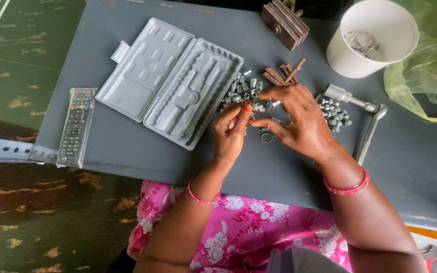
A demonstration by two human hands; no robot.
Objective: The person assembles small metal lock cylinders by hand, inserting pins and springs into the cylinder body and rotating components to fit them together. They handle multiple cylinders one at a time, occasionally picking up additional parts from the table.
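My left hand and my right hand meet over the middle of a grey table. The left fingertips pinch a small metal socket beside the right fingertips, which reach toward the same spot. Just beyond them lies a pile of small silver sockets. A small dark ring rests on the table under my right thumb. To the left lies an open, empty grey plastic tool case.
A second heap of sockets and a ratchet handle lie right of my hand. Brown bits, a brown slotted holder, a white bucket, a green plastic bag and a remote control also sit around.
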